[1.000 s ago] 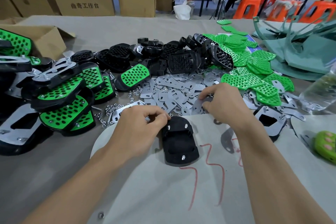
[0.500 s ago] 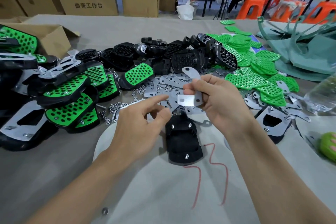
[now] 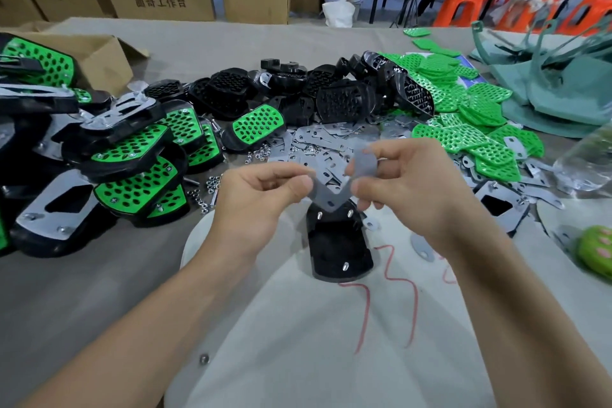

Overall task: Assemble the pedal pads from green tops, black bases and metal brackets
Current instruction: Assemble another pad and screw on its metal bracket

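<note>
A black pedal base (image 3: 339,247) lies upside down on the white sheet in front of me, with three screw ends sticking up. Just above its far end both hands hold grey metal brackets (image 3: 331,195). My left hand (image 3: 261,199) pinches the left edge of one bracket. My right hand (image 3: 410,189) pinches another bracket (image 3: 366,161) that stands more upright. The two plates overlap, and motion blur hides where they part. Loose brackets (image 3: 324,139) lie in a heap behind my hands. Beyond them are black bases (image 3: 341,99), and green tops (image 3: 463,129) are piled at the right.
Finished green-and-black pads (image 3: 129,156) are stacked at the left beside an open carton (image 3: 99,56). Small nuts (image 3: 205,189) are scattered near them. A bracketed pad (image 3: 500,209), a clear bottle (image 3: 586,162) and a green toy (image 3: 596,248) lie at the right. Cartons and orange stools stand beyond the table.
My right hand has lifted brackets off the heap and brought them down over the base. My left hand left the base's edge and rose to pinch one bracket.
</note>
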Demonstrator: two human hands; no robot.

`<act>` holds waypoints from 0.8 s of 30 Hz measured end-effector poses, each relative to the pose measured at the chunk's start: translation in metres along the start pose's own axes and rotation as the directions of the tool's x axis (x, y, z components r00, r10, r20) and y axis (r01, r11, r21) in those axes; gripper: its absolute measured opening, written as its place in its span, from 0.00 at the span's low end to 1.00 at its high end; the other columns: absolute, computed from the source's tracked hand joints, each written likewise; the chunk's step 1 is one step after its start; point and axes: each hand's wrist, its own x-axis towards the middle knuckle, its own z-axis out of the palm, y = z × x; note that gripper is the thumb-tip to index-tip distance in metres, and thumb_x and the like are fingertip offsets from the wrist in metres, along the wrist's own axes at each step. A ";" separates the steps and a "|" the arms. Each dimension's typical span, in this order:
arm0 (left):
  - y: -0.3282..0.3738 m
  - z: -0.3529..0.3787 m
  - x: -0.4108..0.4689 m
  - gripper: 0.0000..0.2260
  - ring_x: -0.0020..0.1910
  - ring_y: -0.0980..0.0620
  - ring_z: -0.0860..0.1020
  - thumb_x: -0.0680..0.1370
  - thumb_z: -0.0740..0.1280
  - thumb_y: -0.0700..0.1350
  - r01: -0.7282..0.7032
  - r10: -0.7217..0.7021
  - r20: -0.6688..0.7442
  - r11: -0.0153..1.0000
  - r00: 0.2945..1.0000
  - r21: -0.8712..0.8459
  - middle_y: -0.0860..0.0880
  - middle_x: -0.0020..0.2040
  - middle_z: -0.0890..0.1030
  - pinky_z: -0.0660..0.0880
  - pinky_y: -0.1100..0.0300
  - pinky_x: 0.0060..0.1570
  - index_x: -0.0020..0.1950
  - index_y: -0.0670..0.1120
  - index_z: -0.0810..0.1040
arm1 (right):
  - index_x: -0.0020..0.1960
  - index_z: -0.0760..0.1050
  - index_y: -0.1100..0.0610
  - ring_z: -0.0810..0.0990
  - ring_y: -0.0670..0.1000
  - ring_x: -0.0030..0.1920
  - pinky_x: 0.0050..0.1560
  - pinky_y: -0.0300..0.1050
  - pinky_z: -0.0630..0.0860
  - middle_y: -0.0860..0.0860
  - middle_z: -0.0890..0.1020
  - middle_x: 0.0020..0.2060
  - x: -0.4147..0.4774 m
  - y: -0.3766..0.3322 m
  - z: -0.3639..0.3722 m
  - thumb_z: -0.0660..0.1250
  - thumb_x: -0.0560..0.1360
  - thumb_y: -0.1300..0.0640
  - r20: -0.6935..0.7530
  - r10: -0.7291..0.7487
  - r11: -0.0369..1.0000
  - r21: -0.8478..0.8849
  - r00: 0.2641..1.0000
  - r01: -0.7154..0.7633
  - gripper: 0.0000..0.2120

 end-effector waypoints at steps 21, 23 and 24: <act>-0.009 -0.019 0.000 0.14 0.30 0.61 0.70 0.72 0.77 0.46 -0.050 -0.152 0.292 0.810 0.944 0.585 0.60 0.32 0.78 0.67 0.70 0.34 0.54 0.62 0.87 | 0.53 0.87 0.57 0.77 0.43 0.61 0.66 0.23 0.64 0.51 0.87 0.54 -0.088 0.041 0.031 0.76 0.71 0.69 -0.032 -0.470 0.653 -0.685 0.882 0.323 0.14; -0.008 -0.019 -0.001 0.12 0.35 0.65 0.77 0.71 0.75 0.50 -0.006 -0.182 0.297 0.845 0.937 0.535 0.64 0.37 0.82 0.71 0.70 0.42 0.53 0.61 0.88 | 0.51 0.86 0.59 0.79 0.48 0.56 0.60 0.34 0.75 0.52 0.87 0.51 -0.088 0.042 0.032 0.72 0.72 0.68 0.001 -0.506 0.620 -0.694 0.862 0.365 0.10; -0.008 -0.018 -0.001 0.10 0.41 0.66 0.80 0.71 0.74 0.52 0.023 -0.193 0.290 0.866 0.937 0.500 0.65 0.40 0.85 0.73 0.68 0.48 0.52 0.60 0.88 | 0.49 0.85 0.59 0.81 0.50 0.52 0.53 0.42 0.79 0.52 0.87 0.48 -0.089 0.042 0.033 0.70 0.72 0.68 0.010 -0.525 0.606 -0.698 0.851 0.382 0.09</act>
